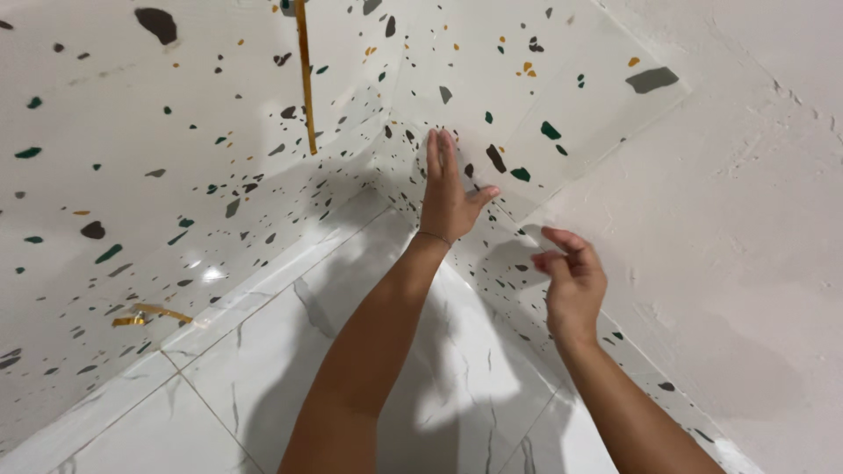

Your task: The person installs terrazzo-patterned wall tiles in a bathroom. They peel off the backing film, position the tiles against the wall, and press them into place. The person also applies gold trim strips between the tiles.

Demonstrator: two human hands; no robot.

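Two bare forearms rise from the bottom centre of the frame over a glossy white marble-look floor [263,369] with grey veins. The right hand [572,279], right of centre, pinches the lower edge of a speckled sheet [562,105] between thumb and curled fingers, close to a bare plaster wall [746,219] filling the right side. The left hand [450,189], at centre, lies open and flat, fingers straight up, pressing the same sheet against the wall near the corner. The sheet, white with green, grey and orange flecks, spreads into the upper right, its far corner tilted over the plaster. Similar speckled covering fills the wall [132,175] at left, with a thin golden strip [305,75] hanging at top centre and a small golden scrap [140,316] at lower left.
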